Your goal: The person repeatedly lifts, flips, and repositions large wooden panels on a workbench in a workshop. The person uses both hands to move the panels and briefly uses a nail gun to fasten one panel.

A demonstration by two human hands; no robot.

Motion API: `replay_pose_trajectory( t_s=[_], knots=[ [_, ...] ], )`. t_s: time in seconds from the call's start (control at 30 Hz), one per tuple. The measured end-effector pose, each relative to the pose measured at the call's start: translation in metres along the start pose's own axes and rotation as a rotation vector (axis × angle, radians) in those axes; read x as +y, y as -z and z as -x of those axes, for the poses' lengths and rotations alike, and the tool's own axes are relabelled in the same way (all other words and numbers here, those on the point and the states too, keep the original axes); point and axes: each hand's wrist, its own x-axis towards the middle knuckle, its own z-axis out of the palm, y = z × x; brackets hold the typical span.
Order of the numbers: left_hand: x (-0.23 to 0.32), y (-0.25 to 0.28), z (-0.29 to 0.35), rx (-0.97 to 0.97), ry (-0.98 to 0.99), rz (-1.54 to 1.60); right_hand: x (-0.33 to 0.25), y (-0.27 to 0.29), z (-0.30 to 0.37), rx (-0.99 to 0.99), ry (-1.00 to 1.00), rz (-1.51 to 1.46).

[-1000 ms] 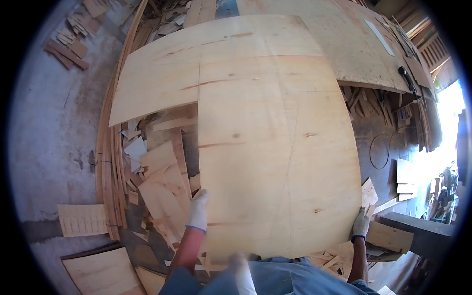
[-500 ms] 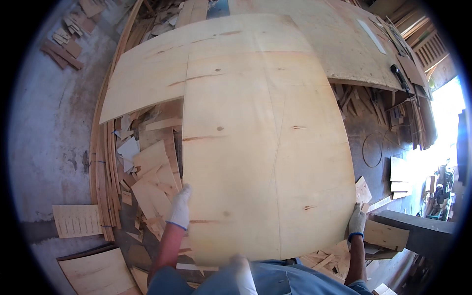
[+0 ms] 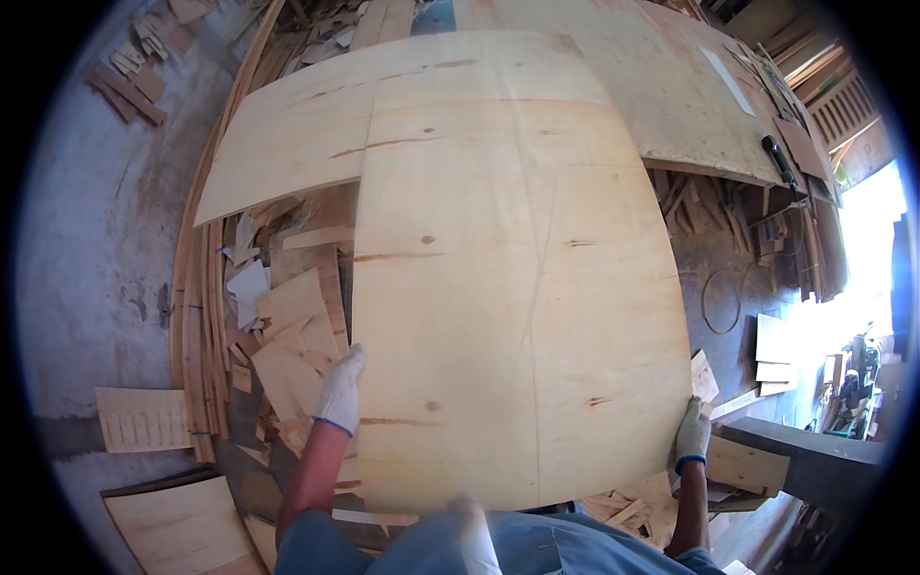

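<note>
A large pale plywood sheet (image 3: 479, 335) stretches away from my waist, with brown knots and a faint pencil-like line on its face. My left hand (image 3: 340, 388), in a white knit glove with a blue cuff, grips its left edge near the close end. On the opposite edge, my right hand (image 3: 693, 431) wears the same kind of glove and is closed round the board; its fingers are partly hidden. At the far left, a pale plywood panel (image 3: 278, 144) meets the sheet along a thin line. I cannot tell whether the sheet overlaps it or joins it.
A broad board-topped table (image 3: 661, 105) stands at the back, with a dark hand tool (image 3: 778, 159) at its right. Wood offcuts (image 3: 297, 326) litter the left floor beside long strips (image 3: 196, 335). A grey beam-like slab (image 3: 805, 436) lies right. A concrete wall (image 3: 81, 240) bounds the left.
The view has shifted slightly, and the sheet sits a little higher in it. My left hand appears slightly farther forward. Both hands keep their hold on the edges.
</note>
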Motion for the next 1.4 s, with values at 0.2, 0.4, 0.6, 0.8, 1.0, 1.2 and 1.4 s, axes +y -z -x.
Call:
replay_pose_trajectory(
  t_s=[0.2,0.4,0.6,0.8,1.0,1.2,1.4],
  knots=[
    [-0.023,0.010,-0.041,0.062,-0.125,-0.104,-0.001,-0.017,-0.033,0.065,0.132,0.034],
    [-0.014,-0.011,-0.035,0.003,0.013,0.022,0.038,-0.035,-0.063,0.183,0.196,0.114],
    [-0.051,0.029,-0.068,0.011,-0.009,-0.184,0.012,-0.032,-0.048,0.060,0.131,-0.013],
    [-0.068,0.039,-0.091,-0.032,-0.191,-0.276,0.013,-0.044,-0.059,0.071,0.105,-0.012],
    [-0.081,0.048,-0.111,-0.045,-0.323,-0.379,0.038,-0.060,-0.089,0.156,0.242,-0.014],
    [-0.072,0.039,-0.113,-0.042,-0.395,-0.539,0.036,-0.064,-0.099,0.172,0.137,0.017],
    [-0.029,0.012,-0.098,-0.039,-0.117,-0.353,0.020,-0.062,-0.102,0.091,0.095,0.010]
  ],
)
